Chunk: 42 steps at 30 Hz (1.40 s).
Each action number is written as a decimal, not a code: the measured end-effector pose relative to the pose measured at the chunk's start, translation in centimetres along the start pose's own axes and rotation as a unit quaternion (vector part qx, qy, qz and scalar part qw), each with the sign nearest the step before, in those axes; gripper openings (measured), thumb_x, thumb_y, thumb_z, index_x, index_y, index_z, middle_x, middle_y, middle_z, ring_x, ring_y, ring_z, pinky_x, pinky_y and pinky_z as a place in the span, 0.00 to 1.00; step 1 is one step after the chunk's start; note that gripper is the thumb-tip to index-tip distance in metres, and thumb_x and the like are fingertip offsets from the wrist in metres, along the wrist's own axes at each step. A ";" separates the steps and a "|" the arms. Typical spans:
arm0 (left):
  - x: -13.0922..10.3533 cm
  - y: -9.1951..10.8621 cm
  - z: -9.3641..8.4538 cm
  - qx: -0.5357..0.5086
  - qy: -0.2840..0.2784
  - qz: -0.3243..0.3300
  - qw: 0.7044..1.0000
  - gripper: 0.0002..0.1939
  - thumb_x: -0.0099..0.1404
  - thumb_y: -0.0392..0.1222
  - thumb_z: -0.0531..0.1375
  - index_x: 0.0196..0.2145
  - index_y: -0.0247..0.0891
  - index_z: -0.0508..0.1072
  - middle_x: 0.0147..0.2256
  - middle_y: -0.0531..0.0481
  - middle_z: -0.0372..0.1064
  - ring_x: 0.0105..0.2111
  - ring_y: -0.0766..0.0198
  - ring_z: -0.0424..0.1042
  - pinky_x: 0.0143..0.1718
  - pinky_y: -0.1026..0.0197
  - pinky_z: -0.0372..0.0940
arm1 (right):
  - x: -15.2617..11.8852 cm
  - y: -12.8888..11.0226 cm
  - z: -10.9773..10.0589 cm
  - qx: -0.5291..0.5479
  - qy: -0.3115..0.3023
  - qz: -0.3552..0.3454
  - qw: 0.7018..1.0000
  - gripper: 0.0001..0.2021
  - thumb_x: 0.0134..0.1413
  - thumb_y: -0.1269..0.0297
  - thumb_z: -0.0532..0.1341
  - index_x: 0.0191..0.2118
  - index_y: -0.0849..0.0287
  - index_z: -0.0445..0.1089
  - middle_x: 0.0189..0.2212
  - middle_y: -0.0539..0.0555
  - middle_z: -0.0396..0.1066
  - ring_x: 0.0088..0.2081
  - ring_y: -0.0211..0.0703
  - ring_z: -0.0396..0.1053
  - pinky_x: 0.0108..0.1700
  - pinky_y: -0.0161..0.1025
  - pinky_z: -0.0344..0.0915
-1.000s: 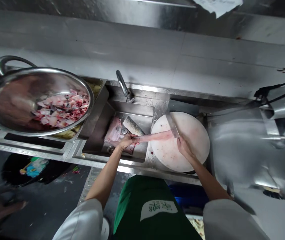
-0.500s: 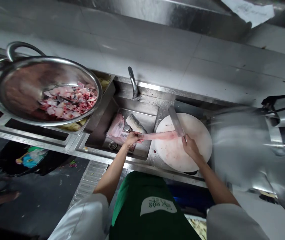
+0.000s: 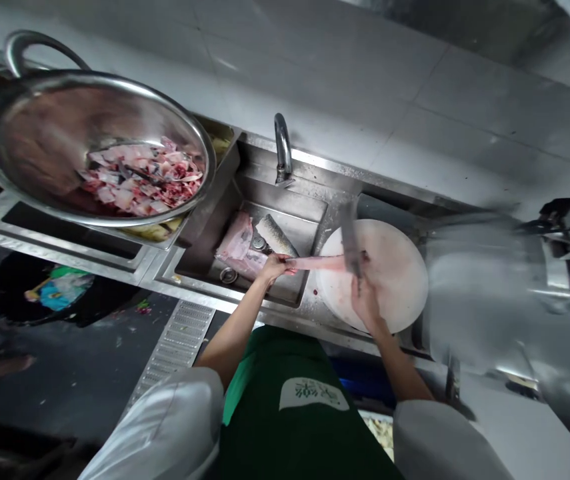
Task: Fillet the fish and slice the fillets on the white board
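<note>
My left hand [image 3: 273,268] is closed on one end of a long pink strip of fish [image 3: 319,263], at the sink's right side. The strip's other end lies on the round white chopping board [image 3: 395,293]. My right hand [image 3: 366,300] grips the handle of a cleaver [image 3: 350,233], blurred by motion, whose blade crosses the strip near its far end. A small dark reddish bit [image 3: 365,256] shows just right of the blade. Larger fish pieces [image 3: 237,243] lie in the sink, one with scaly skin [image 3: 275,235] up.
Left of the sink [image 3: 309,227] a big steel bowl [image 3: 29,147] holds chopped fish pieces [image 3: 139,180]. A faucet [image 3: 283,147] rises behind the sink. A black bin [image 3: 5,293] stands on the floor at left. Blurred metal equipment [image 3: 479,287] is right of the board.
The cleaver and my right hand have moved left along the strip, toward my left hand. A dark reddish bit now shows right of the blade. The camera view has shifted slightly.
</note>
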State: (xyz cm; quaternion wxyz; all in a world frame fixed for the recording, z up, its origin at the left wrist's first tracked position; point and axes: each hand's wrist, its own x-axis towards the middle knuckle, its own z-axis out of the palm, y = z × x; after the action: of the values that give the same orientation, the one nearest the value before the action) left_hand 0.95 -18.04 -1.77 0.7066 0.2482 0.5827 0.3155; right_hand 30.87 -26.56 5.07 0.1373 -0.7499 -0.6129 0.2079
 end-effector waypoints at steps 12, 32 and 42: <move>1.1 -2.2 2.9 -0.030 -0.010 0.023 0.999 0.14 0.54 0.30 0.75 0.37 0.30 0.78 0.23 0.50 0.76 0.25 0.60 0.79 0.31 0.59 0.78 | -0.4 4.3 -4.4 -0.023 -0.057 0.094 0.994 0.13 0.71 0.57 0.51 0.41 0.56 0.69 0.25 0.53 0.73 0.25 0.46 0.70 0.30 0.38 0.60; -0.4 -3.7 2.4 -0.030 0.052 0.103 0.993 0.26 0.47 0.45 0.80 0.40 0.31 0.77 0.23 0.54 0.74 0.22 0.64 0.75 0.30 0.61 0.76 | 4.5 8.0 -5.1 -0.059 -0.049 -0.022 0.997 0.20 0.74 0.56 0.49 0.50 0.61 0.75 0.35 0.61 0.80 0.36 0.54 0.77 0.38 0.40 0.64; -1.9 -4.1 2.4 -0.042 0.067 0.081 0.994 0.24 0.47 0.41 0.80 0.38 0.32 0.76 0.25 0.53 0.76 0.24 0.63 0.78 0.31 0.61 0.77 | 3.8 8.5 -5.1 -0.065 -0.065 -0.027 0.995 0.18 0.73 0.57 0.49 0.46 0.58 0.74 0.35 0.60 0.80 0.36 0.51 0.75 0.37 0.38 0.61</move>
State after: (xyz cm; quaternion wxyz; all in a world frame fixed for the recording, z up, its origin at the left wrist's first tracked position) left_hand 3.74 -22.17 -2.97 0.6480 0.2431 0.5931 0.4112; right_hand 41.29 -24.41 5.03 0.0539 -0.7253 -0.6527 0.2119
